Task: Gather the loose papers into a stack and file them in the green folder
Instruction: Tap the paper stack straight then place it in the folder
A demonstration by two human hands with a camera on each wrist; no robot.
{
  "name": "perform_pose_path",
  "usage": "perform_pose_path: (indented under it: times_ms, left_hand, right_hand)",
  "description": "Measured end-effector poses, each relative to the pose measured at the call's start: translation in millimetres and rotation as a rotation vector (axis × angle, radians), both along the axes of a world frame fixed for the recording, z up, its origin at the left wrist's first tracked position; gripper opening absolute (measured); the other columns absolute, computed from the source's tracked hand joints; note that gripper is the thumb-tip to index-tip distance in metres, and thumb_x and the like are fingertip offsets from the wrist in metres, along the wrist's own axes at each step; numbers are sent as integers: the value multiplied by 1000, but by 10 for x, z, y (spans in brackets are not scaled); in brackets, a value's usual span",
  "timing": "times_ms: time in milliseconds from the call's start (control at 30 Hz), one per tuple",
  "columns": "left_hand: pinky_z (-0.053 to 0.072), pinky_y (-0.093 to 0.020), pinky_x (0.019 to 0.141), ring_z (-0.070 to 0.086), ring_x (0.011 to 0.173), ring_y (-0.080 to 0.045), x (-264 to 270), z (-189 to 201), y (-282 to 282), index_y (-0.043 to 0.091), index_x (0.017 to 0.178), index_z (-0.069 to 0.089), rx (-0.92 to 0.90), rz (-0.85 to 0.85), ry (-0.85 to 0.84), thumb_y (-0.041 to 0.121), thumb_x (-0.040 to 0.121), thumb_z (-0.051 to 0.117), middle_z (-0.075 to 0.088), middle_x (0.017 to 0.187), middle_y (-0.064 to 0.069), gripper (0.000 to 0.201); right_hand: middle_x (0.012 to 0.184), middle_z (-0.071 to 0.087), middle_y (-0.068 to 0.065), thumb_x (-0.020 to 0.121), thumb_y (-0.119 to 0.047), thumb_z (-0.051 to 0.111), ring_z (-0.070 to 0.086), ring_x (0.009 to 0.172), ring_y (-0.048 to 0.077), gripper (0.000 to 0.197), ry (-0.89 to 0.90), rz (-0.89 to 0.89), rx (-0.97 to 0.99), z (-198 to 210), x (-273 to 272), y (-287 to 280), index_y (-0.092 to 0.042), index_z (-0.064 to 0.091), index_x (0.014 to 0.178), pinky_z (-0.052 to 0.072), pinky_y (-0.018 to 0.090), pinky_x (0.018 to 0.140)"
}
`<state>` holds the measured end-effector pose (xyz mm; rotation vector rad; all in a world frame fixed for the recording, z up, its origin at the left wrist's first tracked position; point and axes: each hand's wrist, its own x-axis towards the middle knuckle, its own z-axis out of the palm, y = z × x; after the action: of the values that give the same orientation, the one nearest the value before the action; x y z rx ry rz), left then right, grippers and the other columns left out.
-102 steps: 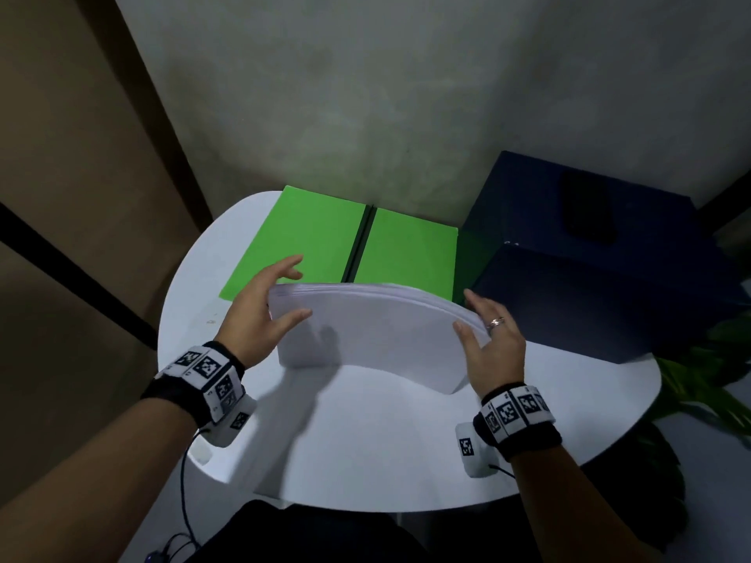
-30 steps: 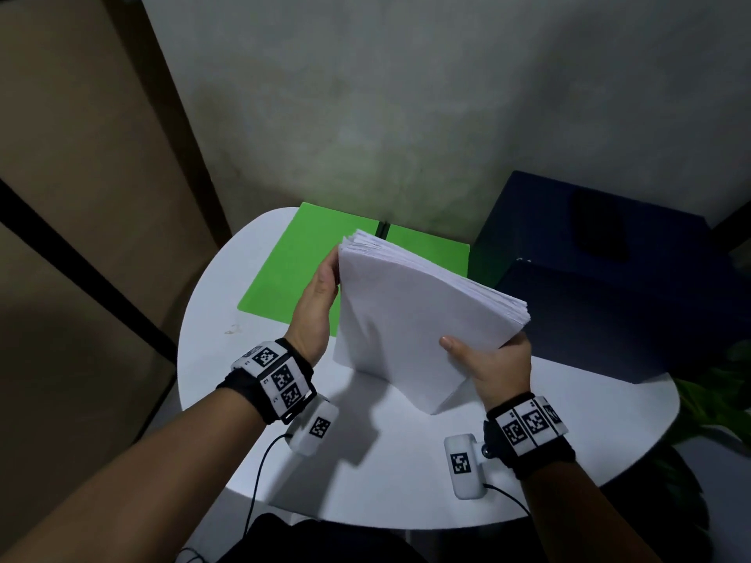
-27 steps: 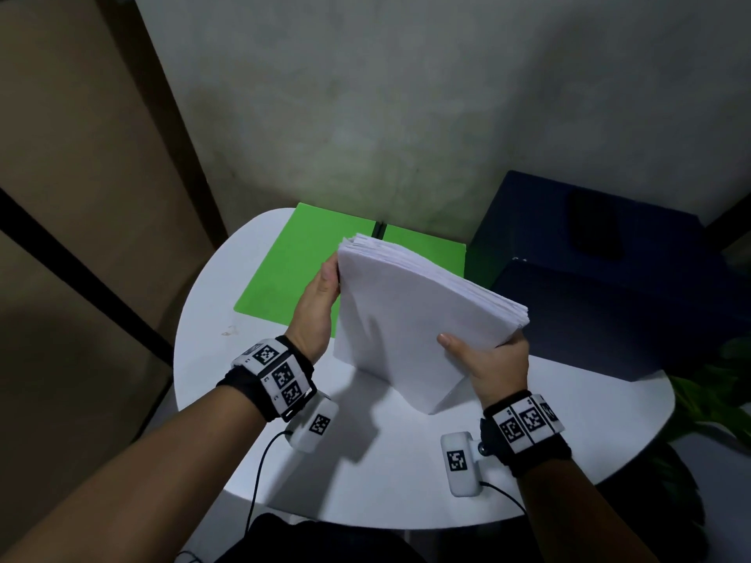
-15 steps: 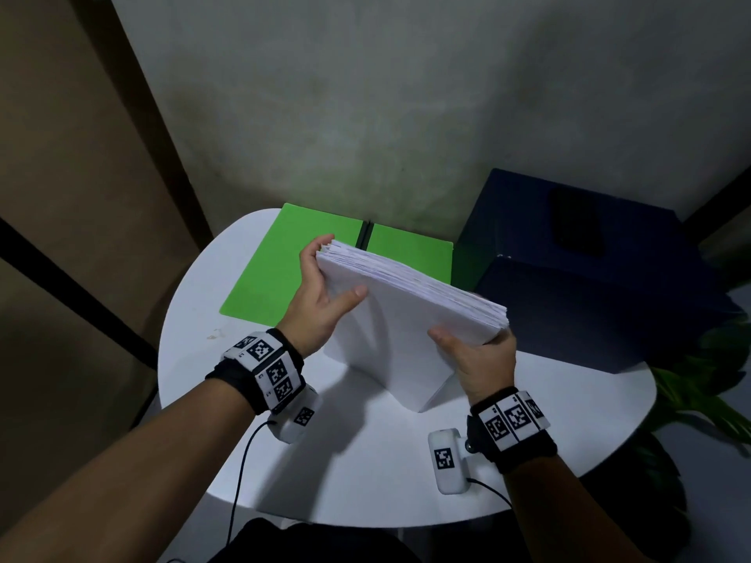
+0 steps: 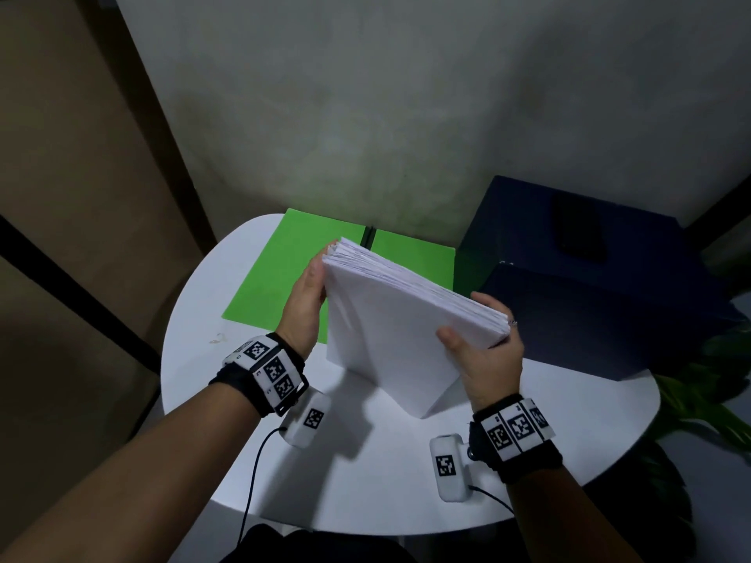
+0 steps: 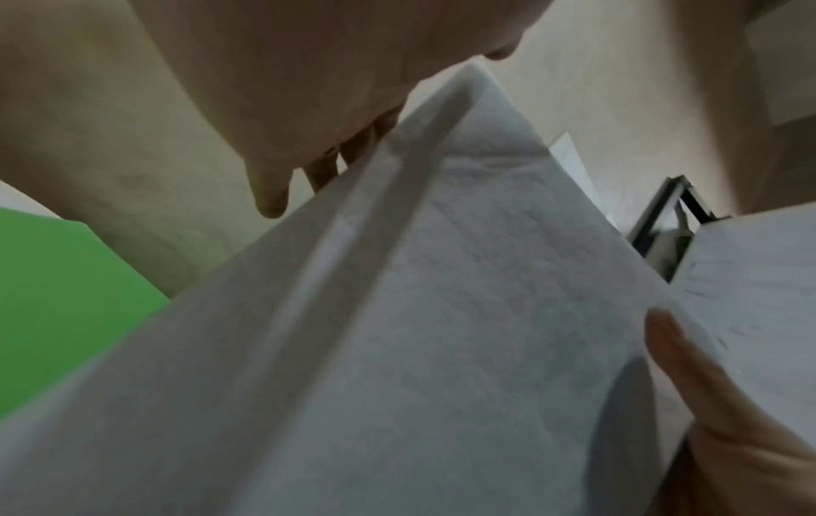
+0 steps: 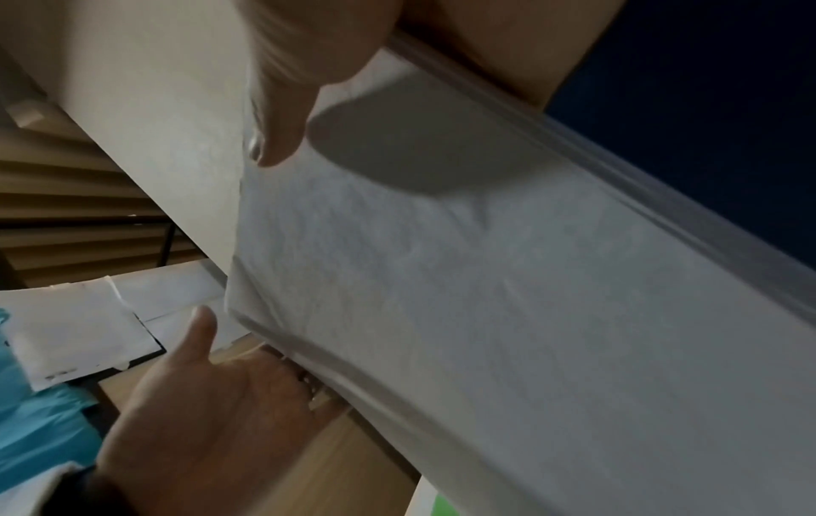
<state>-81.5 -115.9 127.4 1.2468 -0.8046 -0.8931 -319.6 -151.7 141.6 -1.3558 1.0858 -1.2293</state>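
A thick stack of white papers (image 5: 398, 331) stands tilted on the white table (image 5: 365, 481), its lower corner touching the top. My left hand (image 5: 309, 294) lies flat against the stack's left edge with straight fingers; the right wrist view shows that left hand (image 7: 198, 401) with its palm open and its thumb spread away from the stack (image 7: 486, 279). My right hand (image 5: 483, 351) grips the stack's right edge, thumb on the front sheet and fingers over the back. The green folder (image 5: 280, 278) lies spread flat behind the stack, partly hidden by it.
A dark blue box (image 5: 609, 286) fills the table's back right, close to my right hand, with a dark phone (image 5: 579, 229) on top. Green plant leaves (image 5: 711, 384) hang beyond the right rim. The wall stands just behind the folder.
The stack, held arched and low 3.4 s ago, now stands tilted on a corner. In the last half second my left thumb left the front sheet and the hand flattened against the edge.
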Motion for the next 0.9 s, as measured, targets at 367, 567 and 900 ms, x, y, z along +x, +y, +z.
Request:
perform_pose_path:
  times_ms: [367, 567, 900]
  left_hand:
    - [36, -30, 113, 42, 136, -1, -26, 98, 74, 10, 153, 24, 6, -172, -6, 69, 81, 56, 44, 149, 5, 98]
    - [44, -25, 100, 56, 111, 3, -82, 68, 23, 28, 139, 22, -7, -175, -75, 56, 73, 73, 49, 125, 9, 88]
    - [20, -51, 117, 29, 141, -20, -103, 585, 99, 24, 152, 20, -76, 187, -1050, 63, 61, 77, 33, 148, -4, 113]
  right_hand:
    - [71, 70, -14, 61, 3, 88, 68, 65, -8, 45, 24, -66, 132, -48, 6, 18, -25, 61, 84, 54, 10, 62]
    - [79, 67, -6, 68, 0, 85, 67, 59, -5, 35, -12, -104, 191, -36, 37, -29, -22, 59, 78, 54, 9, 60]
    - [72, 76, -8, 68, -5, 87, 72, 70, 5, 24, 114, -2, 3, 134, 109, -145, -15, 73, 85, 58, 23, 68]
